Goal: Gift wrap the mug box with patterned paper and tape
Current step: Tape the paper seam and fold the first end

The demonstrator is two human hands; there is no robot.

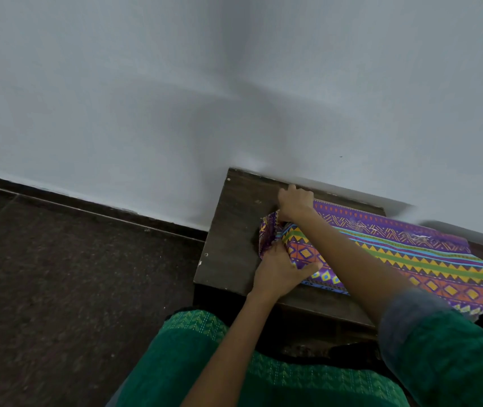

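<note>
The patterned paper (395,248) is the biggest thing here, a long purple, orange and green sheet lying across the dark wooden surface (234,230) that stands against the pale wall (234,83). Most of it trails loose toward the right, past the surface's edge. That overhang looks like the main risk: its weight could drag the sheet sideways while the left end is being folded, skewing the wrap or pulling the fold open. The bunched paper at the left end is already crumpled, so pressing harder may crease or tear it instead of giving a clean flap. No tape is in view, so any fold made now probably has to be held until tape is fetched, and letting go could undo it.

The mug box (296,245) cannot be seen directly; it seems to sit under the paper at the left end, where the sheet rises into a blocky shape between the two hands.

The right hand (294,202) reaches across from the right, forearm over the sheet, its grip curled onto the far side of the bunched end; whether it pinches paper or only presses is hard to tell. The left hand (281,270) comes from below, its grip closed round the near corner, thumb on top of the paper.
</note>
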